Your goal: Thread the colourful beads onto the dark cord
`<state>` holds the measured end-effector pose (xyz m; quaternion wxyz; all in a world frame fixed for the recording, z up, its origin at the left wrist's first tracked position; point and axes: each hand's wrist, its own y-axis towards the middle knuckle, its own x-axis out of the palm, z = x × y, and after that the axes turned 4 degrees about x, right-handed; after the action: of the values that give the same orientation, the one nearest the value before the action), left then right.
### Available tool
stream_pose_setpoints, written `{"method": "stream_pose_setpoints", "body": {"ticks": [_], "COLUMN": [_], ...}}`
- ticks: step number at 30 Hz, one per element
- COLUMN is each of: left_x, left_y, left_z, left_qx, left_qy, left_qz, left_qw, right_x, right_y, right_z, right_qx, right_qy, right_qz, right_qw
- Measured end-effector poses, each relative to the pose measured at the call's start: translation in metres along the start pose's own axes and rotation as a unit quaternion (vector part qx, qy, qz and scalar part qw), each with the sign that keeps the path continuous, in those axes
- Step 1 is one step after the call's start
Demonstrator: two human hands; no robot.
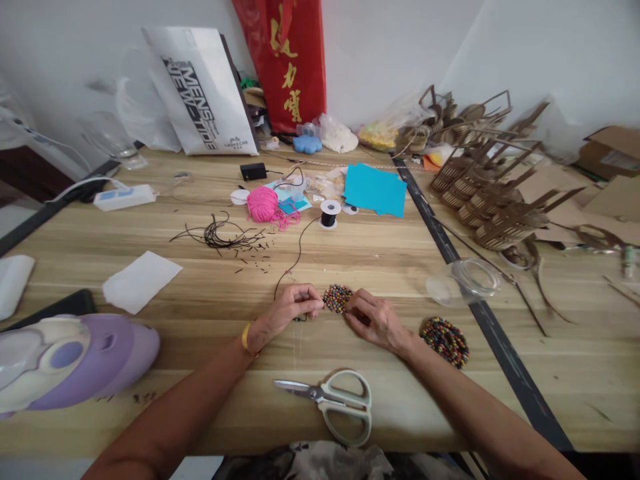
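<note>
My left hand (296,305), a yellow band at its wrist, is closed in a pinch at the left edge of a pile of multicoloured beads (338,298). A thin black cord (299,250) runs from a white-rimmed spool (329,215) down to this hand, and a short end with a few beads shows below it. My right hand (374,319) rests at the pile's right side, fingers curled together at the beads; whatever lies between its fingertips is hidden. A coil of strung beads (445,342) lies beside my right forearm.
Scissors (330,400) lie near the front edge. Cut black cords (220,235), pink yarn (263,204) and blue sheets (375,190) lie farther back. A purple-and-white device (85,360) stands left; small woven baskets (500,213) and clear tubing (475,277) lie right.
</note>
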<state>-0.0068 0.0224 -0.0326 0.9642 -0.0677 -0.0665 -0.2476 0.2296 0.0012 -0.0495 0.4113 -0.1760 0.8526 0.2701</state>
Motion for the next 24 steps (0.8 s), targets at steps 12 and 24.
{"method": "stream_pose_setpoints", "body": {"ticks": [12,24], "left_x": [-0.0026,0.0023], "left_y": [0.0009,-0.0005], "left_z": [-0.0004,0.0024], "left_qx": [-0.005,-0.012], "left_qy": [-0.037,0.028], "left_qz": [0.012,-0.005], "left_qw": [0.999,1.000], "right_x": [-0.0021,-0.0009], "right_y": [0.0021,0.0010], "right_z": [-0.0009,-0.0002], "right_qx": [-0.003,-0.003], "right_qy": [0.013,0.043], "right_qz": [-0.004,0.010], "right_qw": [1.000,0.999]}}
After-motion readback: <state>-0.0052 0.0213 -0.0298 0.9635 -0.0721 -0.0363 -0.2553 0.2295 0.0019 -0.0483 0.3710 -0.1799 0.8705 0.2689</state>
